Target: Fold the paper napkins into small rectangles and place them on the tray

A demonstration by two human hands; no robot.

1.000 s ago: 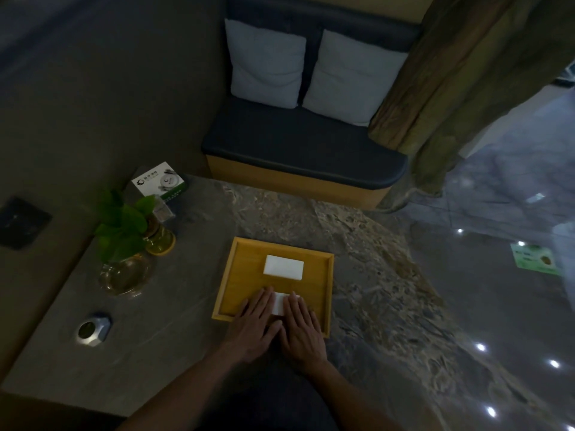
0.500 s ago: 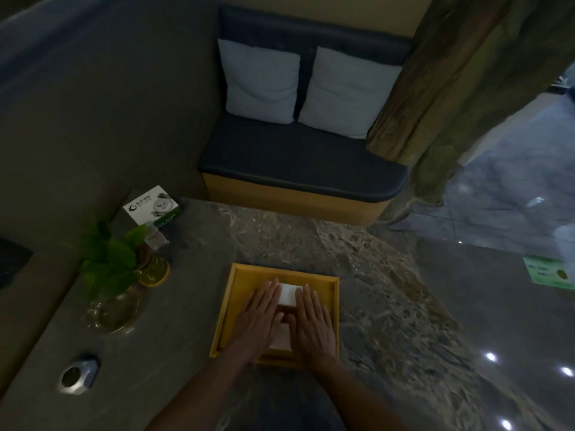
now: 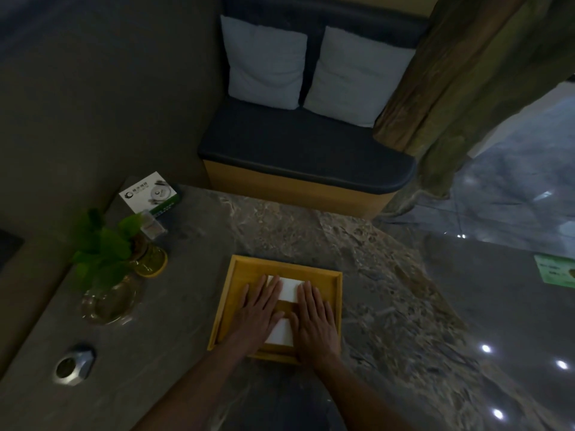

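Dim light falls across a grey stone table (image 3: 193,293) set against a dark wall in a booth, seen from the head camera looking down. Near the table's near edge sits a square wooden tray (image 3: 337,293) with a raised rim. Inside it lie two white paper napkins folded into small rectangles: the far napkin (image 3: 289,289) rests toward the tray's far side, and the near napkin (image 3: 280,332) sits close to the near rim, with a strip of bare wood showing between them.

Both hands lie flat in the tray, palms down. The left hand (image 3: 256,312) covers the left ends of both napkins, its fingers stretched out and slightly spread, gripping nothing. The right hand (image 3: 314,318) presses on their right ends, fingers likewise extended and close together, gripping nothing. The hands hide much of each napkin, so only the middle of each sheet shows.

At the table's left stands a glass vase (image 3: 109,301) holding a green leafy plant (image 3: 102,247), with a round yellow coaster (image 3: 152,261) just beyond it. A white printed card (image 3: 149,192) stands at the far left corner. A small metal call button (image 3: 73,365) sits near the left near edge. Beyond the table, a dark cushioned bench (image 3: 305,150) carries two pale pillows (image 3: 264,63), and a green curtain (image 3: 485,73) hangs at right.
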